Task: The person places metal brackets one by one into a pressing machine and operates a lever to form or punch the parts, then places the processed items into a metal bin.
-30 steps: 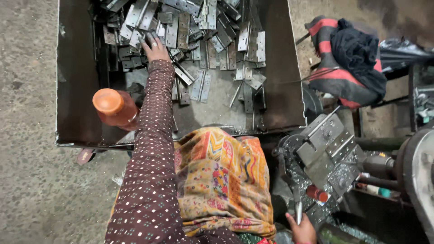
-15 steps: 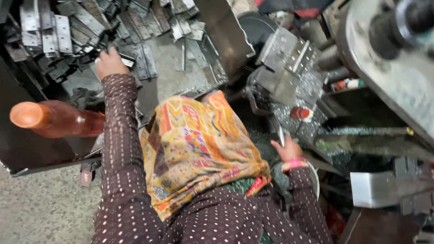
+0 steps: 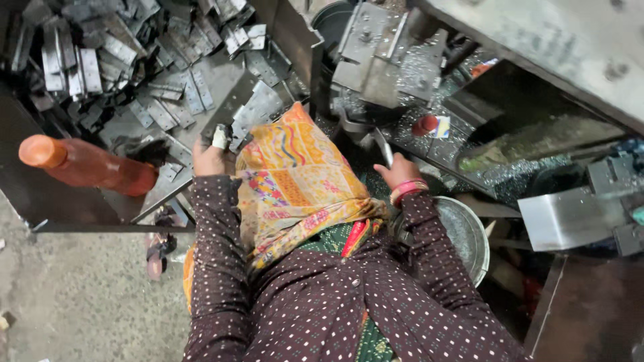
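left hand (image 3: pixel 211 157) fingers closed round a flat metal hinge plate (image 3: pixel 249 115), long axis running up-right | right hand (image 3: pixel 397 171) pinching a thin metal strip (image 3: pixel 384 149) upright, closer to the press machine (image 3: pixel 386 53) | hinge pile (image 3: pixel 114 60) up-left in the tray

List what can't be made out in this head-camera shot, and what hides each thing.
- Left hand: fingers hidden behind the metal plate it grips; head view.
- Right hand: the thin metal piece it holds is too small to identify.
- Steel bowl: partly covered by the right sleeve.
- Orange bottle: base blurred.
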